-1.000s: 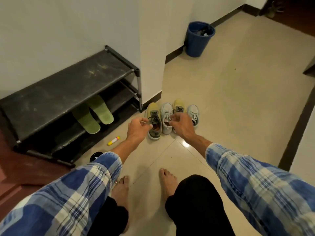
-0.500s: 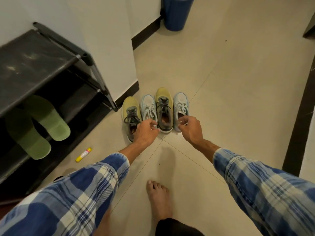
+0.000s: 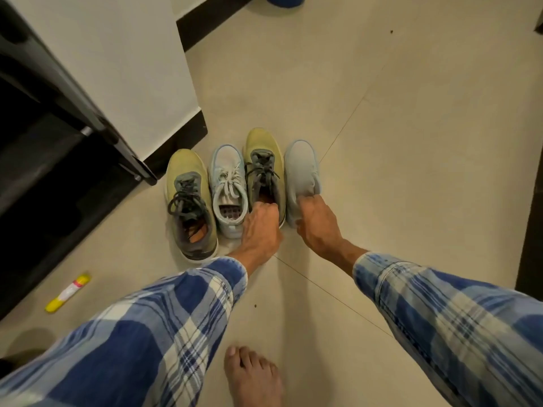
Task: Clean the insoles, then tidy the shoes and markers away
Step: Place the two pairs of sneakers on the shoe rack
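Four shoes stand in a row on the floor, toes pointing away. From the left: a yellow shoe (image 3: 188, 201) with dark laces, a light blue shoe (image 3: 227, 183), a second yellow shoe (image 3: 264, 163), and a second light blue shoe (image 3: 301, 168) that is tipped onto its side. My left hand (image 3: 260, 227) reaches into the heel opening of the second yellow shoe, fingers curled over its rim. My right hand (image 3: 316, 224) grips the heel of the tipped blue shoe. A yellow marker (image 3: 68, 292) lies on the floor at the left.
A black shoe rack (image 3: 67, 113) stands at the left against a white wall corner (image 3: 117, 69). A blue bin (image 3: 283, 0) shows at the top edge. My bare foot (image 3: 252, 377) is on the tiles below. A dark door frame (image 3: 530, 201) runs along the right.
The view has moved closer to the shoes. My left hand went from the first blue shoe to the second yellow shoe's opening. My right hand took the rightmost blue shoe's heel and tipped it sideways.
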